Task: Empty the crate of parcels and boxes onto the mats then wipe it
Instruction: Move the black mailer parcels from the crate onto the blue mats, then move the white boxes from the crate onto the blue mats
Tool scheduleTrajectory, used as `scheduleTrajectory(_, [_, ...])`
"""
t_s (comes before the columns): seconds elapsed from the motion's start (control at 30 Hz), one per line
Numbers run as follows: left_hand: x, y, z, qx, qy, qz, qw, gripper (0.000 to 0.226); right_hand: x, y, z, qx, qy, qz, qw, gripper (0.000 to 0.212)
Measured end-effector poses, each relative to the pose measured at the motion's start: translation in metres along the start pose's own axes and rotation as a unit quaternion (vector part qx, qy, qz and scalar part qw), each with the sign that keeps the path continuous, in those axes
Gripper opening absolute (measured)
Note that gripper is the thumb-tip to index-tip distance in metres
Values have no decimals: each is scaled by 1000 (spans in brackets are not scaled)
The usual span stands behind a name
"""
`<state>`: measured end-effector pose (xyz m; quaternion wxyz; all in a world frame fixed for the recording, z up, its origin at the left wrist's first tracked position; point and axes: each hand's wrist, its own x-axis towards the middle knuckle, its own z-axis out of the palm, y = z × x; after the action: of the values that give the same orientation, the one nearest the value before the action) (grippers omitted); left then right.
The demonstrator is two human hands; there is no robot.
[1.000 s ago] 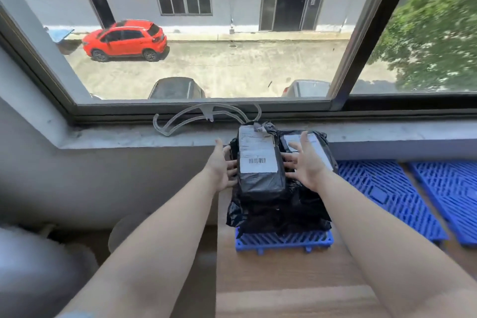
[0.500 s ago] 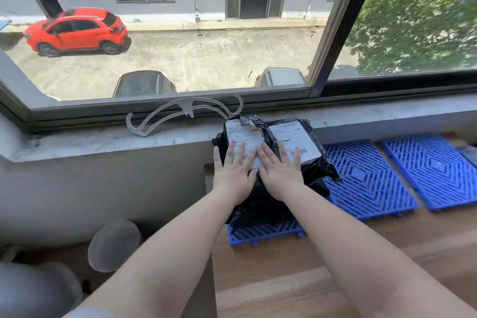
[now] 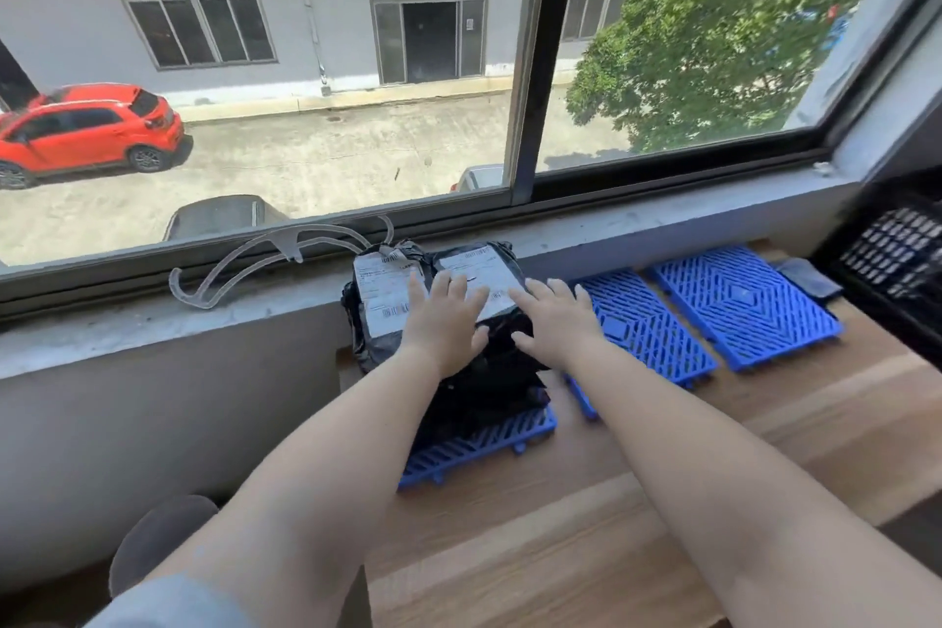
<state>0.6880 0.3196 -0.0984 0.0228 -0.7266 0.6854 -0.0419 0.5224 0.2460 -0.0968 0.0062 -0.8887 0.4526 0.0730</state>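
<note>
Black plastic parcels [image 3: 392, 306] with white shipping labels are piled on the leftmost blue mat [image 3: 474, 446], against the wall under the window. My left hand [image 3: 446, 321] lies flat on top of the pile, fingers spread. My right hand [image 3: 558, 321] hovers at the pile's right edge, fingers apart, holding nothing. Two more blue mats [image 3: 647, 326] [image 3: 739, 303] lie bare to the right on the wooden table [image 3: 560, 551]. The black slatted crate [image 3: 897, 255] stands at the far right edge, partly cut off.
A clear plastic hanger [image 3: 265, 260] lies on the grey window sill behind the parcels. A dark cloth [image 3: 810, 278] sits between the right mat and the crate. A round grey stool [image 3: 158, 538] stands below the table's left end.
Both hands have shifted right across the top of the pile; my right hand has slid off the label toward the pile's right edge. The view has swung right, bringing the crate into sight.
</note>
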Motion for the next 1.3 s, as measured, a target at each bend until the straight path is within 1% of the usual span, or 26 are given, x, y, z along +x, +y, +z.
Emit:
scheduleTrajectory(0.1, [14, 56, -29, 4, 30, 33, 999, 65, -40, 53, -12, 6, 35, 31, 999, 61])
scheduleTrajectory(0.2, [25, 126, -58, 23, 71, 70, 995, 64, -92, 116, -24, 12, 50, 81, 995, 64])
scheduleTrajectory(0.3, [33, 211, -84, 26, 98, 109, 989, 65, -155, 186, -37, 2, 57, 127, 990, 66])
scheduleTrajectory(0.4, [41, 312, -117, -8, 120, 138, 983, 67, -226, 263, -56, -30, 75, 166, 983, 65])
scheduleTrajectory(0.5, [48, 411, -155, -42, 150, 172, 973, 68, -298, 336, -77, -66, 96, 211, 970, 65])
scheduleTrajectory(0.6, [51, 497, -186, -47, 183, 210, 959, 64, -364, 399, -88, -78, 104, 263, 956, 64])
scheduleTrajectory(0.7, [51, 575, -204, -45, 204, 248, 946, 62, -419, 451, -86, -72, 112, 317, 939, 67])
scheduleTrajectory(0.8, [47, 643, -208, -59, 208, 281, 935, 63, -462, 493, -76, -58, 116, 366, 922, 68])
scheduleTrajectory(0.9, [48, 700, -198, -56, 199, 315, 926, 63, -489, 533, -58, -19, 118, 407, 905, 66])
scheduleTrajectory(1.0, [62, 748, -182, -51, 190, 337, 921, 62, -502, 572, -39, 32, 136, 443, 886, 63])
scheduleTrajectory(1.07, [76, 778, -173, -42, 187, 354, 915, 63, -503, 596, -25, 78, 156, 469, 866, 63])
scheduleTrajectory(1.17, [110, 826, -168, -37, 195, 383, 902, 65, -497, 637, -9, 158, 178, 511, 826, 61])
scheduleTrajectory(1.2, [125, 842, -168, -35, 197, 391, 898, 65, -493, 654, -6, 165, 177, 516, 821, 61])
scheduleTrajectory(1.3, [174, 889, -168, -37, 195, 406, 892, 63, -481, 712, 1, 107, 155, 512, 838, 61])
